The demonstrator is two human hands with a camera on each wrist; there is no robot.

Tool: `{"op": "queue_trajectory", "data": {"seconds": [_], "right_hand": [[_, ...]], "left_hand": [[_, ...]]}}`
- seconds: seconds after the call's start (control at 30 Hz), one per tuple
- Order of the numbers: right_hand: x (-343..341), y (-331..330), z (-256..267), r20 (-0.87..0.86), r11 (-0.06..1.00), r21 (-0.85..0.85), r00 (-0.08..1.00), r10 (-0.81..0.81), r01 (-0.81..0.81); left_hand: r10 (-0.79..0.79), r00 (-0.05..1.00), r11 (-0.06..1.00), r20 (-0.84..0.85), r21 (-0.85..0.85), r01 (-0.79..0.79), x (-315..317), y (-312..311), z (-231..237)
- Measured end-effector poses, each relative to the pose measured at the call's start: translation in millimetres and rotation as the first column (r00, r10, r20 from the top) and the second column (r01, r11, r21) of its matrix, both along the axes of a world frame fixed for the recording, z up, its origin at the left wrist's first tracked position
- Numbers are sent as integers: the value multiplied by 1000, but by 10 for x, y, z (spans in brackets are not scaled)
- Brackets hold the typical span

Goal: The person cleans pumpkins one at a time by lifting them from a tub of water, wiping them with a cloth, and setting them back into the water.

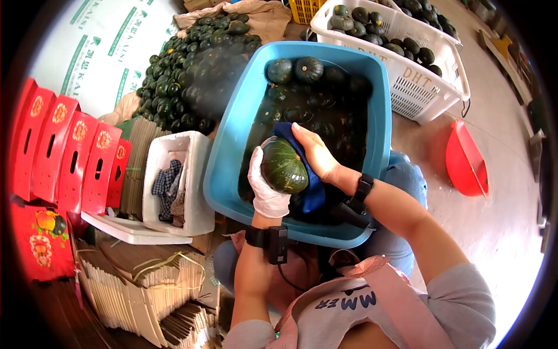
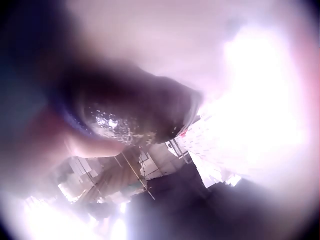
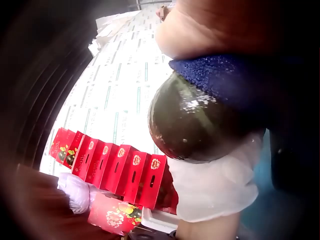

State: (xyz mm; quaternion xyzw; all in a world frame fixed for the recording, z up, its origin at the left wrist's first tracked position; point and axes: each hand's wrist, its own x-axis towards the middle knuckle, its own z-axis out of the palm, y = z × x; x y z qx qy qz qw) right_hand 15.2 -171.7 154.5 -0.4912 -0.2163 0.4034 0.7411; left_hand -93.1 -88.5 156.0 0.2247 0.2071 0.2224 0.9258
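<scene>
A green striped pumpkin [image 1: 284, 167] is held over a blue tub [image 1: 229, 139], wet and shiny in the right wrist view. My left hand [image 1: 267, 189], in a white glove, grips it from the left and below. From the other side my right hand [image 1: 317, 152], bare, holds a dark blue cloth [image 1: 315, 189] against the pumpkin's skin. In the right wrist view the cloth [image 3: 215, 75] covers the upper side of the pumpkin [image 3: 195, 120]. The left wrist view is blurred and washed out. More pumpkins [image 1: 308, 70] lie in dark water inside the tub.
Green pumpkins [image 1: 168, 96] are heaped at the back left. White crates [image 1: 401, 75] with pumpkins stand at the back right, a red basin [image 1: 467, 160] nearer. On the left are red boxes [image 1: 75, 157], a foam box [image 1: 200, 174] with cloths, and folded cardboard [image 1: 125, 296].
</scene>
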Motion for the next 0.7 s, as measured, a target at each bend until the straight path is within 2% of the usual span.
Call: {"op": "queue_trajectory", "data": {"seconds": [0.03, 0.07, 0.1, 0.13, 0.17, 0.23, 0.27, 0.3, 0.33, 0.37, 0.4, 0.43, 0.5, 0.53, 0.57, 0.63, 0.7], "right_hand": [[1, 3, -24, 0, 1000, 5, 1000, -8, 8], [-5, 2, -46, -83, 997, 75, 996, -19, 25], [-21, 2, -67, -167, 989, 142, 986, -20, 44], [-60, -8, -83, -147, 988, 144, 989, -27, 49], [-110, -1, -164, -20, 982, 176, 998, -61, 64], [-261, 52, -292, -149, 954, 237, 977, -150, 183], [-305, 60, -385, -118, 947, 202, 966, -228, 248], [-378, 46, -341, -117, 948, 203, 968, -224, 244], [-442, 11, -214, -350, 939, 184, 912, -213, 290], [-458, -31, -73, -560, 931, 154, 805, -194, 331], [-426, -88, 56, -659, 949, 96, 733, -167, 302], [-360, -89, 82, -691, 940, 70, 696, -197, 335], [-218, -252, 238, -725, 978, 43, 679, -111, 206], [-141, -294, 294, -730, 991, 4, 678, -91, 137], [-119, -313, 334, -730, 991, 2, 677, -90, 134], [-109, -315, 381, -663, 989, -99, 733, -150, 112], [-123, -292, 376, -641, 989, -121, 755, -142, 83]], "left_hand": [[14, 999, 999, 31, -49, -13, 4, -13, -10], [13, 999, 999, 34, -48, -12, 5, -28, -17], [30, 996, 988, 82, -153, -17, 0, -41, -16], [53, 990, 967, 128, -255, -19, -2, -43, -11], [59, 990, 968, 129, -251, -25, 8, -35, -22], [115, 987, 951, 113, -301, -76, 46, 16, -39], [104, 990, 964, 96, -255, -76, 43, 38, -34], [108, 989, 964, 98, -255, -80, 38, 13, 27], [164, 986, 986, 3, 31, -164, 48, -44, 153], [243, 968, 925, -69, 318, -209, 65, -96, 288], [140, 984, 867, -108, 493, -69, 2, -106, 417], [38, 998, 868, -52, 496, -7, -42, 3, 371], [-230, 971, 761, -65, 609, 222, -189, 285, 398], [-252, 964, 788, -80, 562, 253, -221, 297, 451], [-250, 965, 790, -80, 560, 251, -199, 302, 401], [-106, 990, 609, -92, 781, 137, -140, 346, 290], [-116, 988, 646, -98, 748, 150, -125, 357, 190]]}}
